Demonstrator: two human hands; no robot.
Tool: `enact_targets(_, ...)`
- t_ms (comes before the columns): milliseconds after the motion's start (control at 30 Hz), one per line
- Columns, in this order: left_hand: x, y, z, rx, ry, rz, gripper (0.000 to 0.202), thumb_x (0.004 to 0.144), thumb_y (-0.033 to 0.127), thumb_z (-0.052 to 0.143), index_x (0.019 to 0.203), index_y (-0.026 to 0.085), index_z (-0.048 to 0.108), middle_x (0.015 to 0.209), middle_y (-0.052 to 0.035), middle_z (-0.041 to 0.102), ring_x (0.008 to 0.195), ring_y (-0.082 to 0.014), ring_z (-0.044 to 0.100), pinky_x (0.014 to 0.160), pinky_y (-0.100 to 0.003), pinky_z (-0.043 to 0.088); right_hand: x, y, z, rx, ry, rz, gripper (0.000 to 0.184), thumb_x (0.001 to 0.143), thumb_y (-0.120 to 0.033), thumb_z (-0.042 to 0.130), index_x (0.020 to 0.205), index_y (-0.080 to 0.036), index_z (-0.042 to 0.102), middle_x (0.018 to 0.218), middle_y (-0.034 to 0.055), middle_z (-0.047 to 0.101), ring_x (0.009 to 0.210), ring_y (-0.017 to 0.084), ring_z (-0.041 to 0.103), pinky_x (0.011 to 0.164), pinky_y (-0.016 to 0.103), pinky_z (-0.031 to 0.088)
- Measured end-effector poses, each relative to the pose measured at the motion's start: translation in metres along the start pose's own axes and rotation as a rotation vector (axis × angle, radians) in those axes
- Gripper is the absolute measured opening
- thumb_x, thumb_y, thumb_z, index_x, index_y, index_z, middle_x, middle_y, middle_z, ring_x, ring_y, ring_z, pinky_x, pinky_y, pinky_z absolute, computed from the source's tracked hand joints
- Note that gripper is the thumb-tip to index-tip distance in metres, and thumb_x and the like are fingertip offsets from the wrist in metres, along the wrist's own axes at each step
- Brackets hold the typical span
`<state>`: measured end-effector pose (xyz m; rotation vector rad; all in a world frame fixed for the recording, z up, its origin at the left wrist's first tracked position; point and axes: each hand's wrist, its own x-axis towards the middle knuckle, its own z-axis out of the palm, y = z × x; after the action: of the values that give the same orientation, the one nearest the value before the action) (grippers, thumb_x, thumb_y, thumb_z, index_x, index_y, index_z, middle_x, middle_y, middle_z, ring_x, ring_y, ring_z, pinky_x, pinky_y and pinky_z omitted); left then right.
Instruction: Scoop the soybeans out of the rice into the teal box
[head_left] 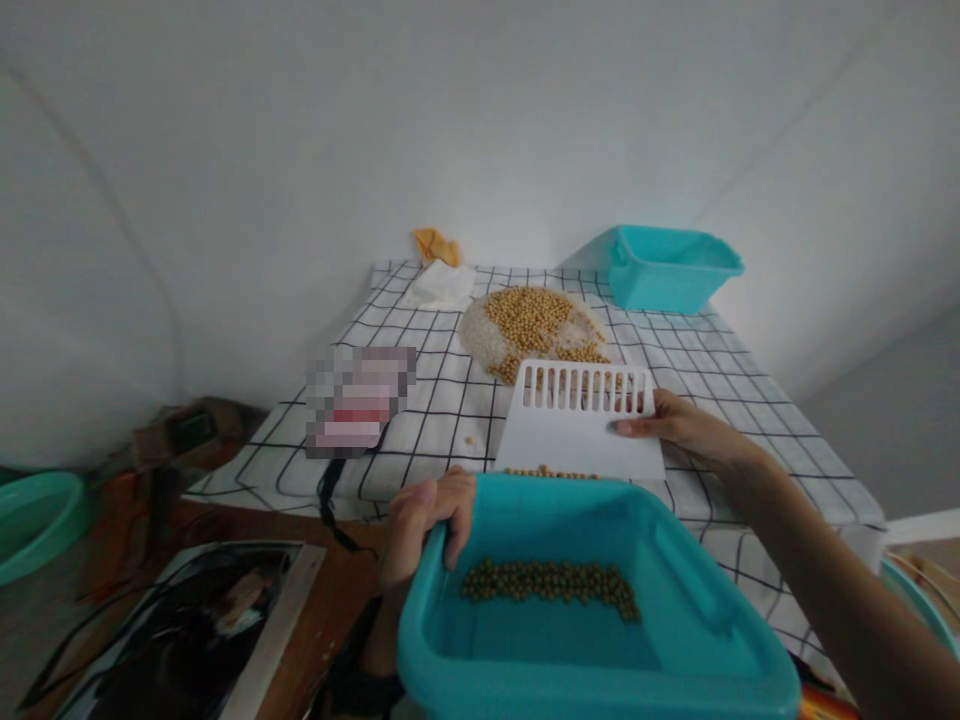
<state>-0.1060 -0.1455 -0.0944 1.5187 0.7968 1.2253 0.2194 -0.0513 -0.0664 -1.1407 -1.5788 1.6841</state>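
My left hand grips the left rim of a turquoise plastic bin, its fingers curled over the edge. Inside the bin lies a band of soybeans that look greenish in the shade. My right hand pinches the right side of a flat white slotted scraper, thumb on top. The scraper is tilted on the table just beyond the bin, slots toward the back. A few beans show between its near edge and the bin rim. Behind it spreads a pile of soybeans mixed with rice.
A second turquoise bin stands at the back right of the checked tablecloth. At the back left lie a white cloth or bag and an orange cloth. A blurred-out flat object rests left. A green basin is on the floor.
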Motion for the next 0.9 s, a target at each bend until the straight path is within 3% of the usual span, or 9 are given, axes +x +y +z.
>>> enact_targets(200, -0.0018, 0.0, 0.005, -0.023, 0.028, -0.006, 0.068, 0.105, 0.045, 0.022, 0.044, 0.025, 0.041, 0.043, -0.0004, 0.041, 0.049, -0.0211, 0.038, 0.083, -0.044, 0.041, -0.0051, 0.0014, -0.001, 0.088, 0.033, 0.022, 0.041, 0.075, -0.035, 0.085, 0.113, -0.02, 0.077, 0.112, 0.0098, 0.08, 0.1, 0.027, 0.075, 0.089, 0.039, 0.06)
enact_targets(333, -0.0008, 0.0018, 0.0042, -0.003, 0.033, -0.011, 0.068, 0.104, 0.047, 0.024, 0.043, 0.026, 0.04, 0.042, -0.0001, 0.04, 0.048, -0.021, 0.038, 0.081, -0.044, 0.041, -0.0064, 0.0058, -0.004, 0.141, 0.137, 0.004, 0.047, 0.075, -0.037, 0.085, 0.118, -0.022, 0.075, 0.118, 0.0103, 0.078, 0.105, 0.029, 0.074, 0.095, 0.043, 0.059)
enact_targets(433, 0.0002, 0.0023, 0.0015, 0.012, 0.031, 0.008, 0.068, 0.105, 0.045, 0.024, 0.043, 0.025, 0.041, 0.043, 0.0009, 0.041, 0.048, -0.0195, 0.039, 0.08, -0.041, 0.043, -0.0047, 0.0073, -0.004, 0.124, 0.194, -0.002, 0.041, 0.075, -0.038, 0.086, 0.112, -0.021, 0.076, 0.117, 0.0104, 0.079, 0.104, 0.03, 0.075, 0.095, 0.043, 0.059)
enact_targets(567, 0.0006, -0.0008, -0.0013, 0.024, -0.056, 0.021, 0.069, 0.106, 0.045, 0.025, 0.044, 0.024, 0.046, 0.045, 0.0016, 0.044, 0.049, -0.018, 0.044, 0.081, -0.039, 0.043, -0.0036, 0.0055, -0.0025, 0.01, 0.165, -0.005, 0.034, 0.074, -0.038, 0.086, 0.102, -0.021, 0.079, 0.108, 0.0087, 0.081, 0.099, 0.028, 0.075, 0.091, 0.042, 0.06)
enact_targets(733, -0.0009, -0.0029, 0.0053, -0.041, 0.074, 0.004, 0.068, 0.105, 0.046, 0.024, 0.043, 0.025, 0.042, 0.043, 0.0009, 0.039, 0.048, -0.0197, 0.036, 0.086, -0.043, 0.041, -0.0034, 0.0019, -0.0039, -0.086, 0.045, 0.012, 0.034, 0.072, -0.039, 0.086, 0.099, -0.019, 0.079, 0.103, 0.0084, 0.081, 0.092, 0.026, 0.075, 0.084, 0.038, 0.061)
enact_targets(900, -0.0002, 0.0009, 0.0053, -0.038, 0.043, -0.014, 0.068, 0.105, 0.048, 0.025, 0.043, 0.025, 0.043, 0.043, -0.0003, 0.041, 0.048, -0.0211, 0.037, 0.084, -0.045, 0.041, 0.0013, -0.0006, -0.0023, -0.085, -0.012, -0.007, 0.034, 0.074, -0.039, 0.085, 0.102, -0.02, 0.08, 0.102, 0.0062, 0.081, 0.093, 0.025, 0.074, 0.088, 0.038, 0.06)
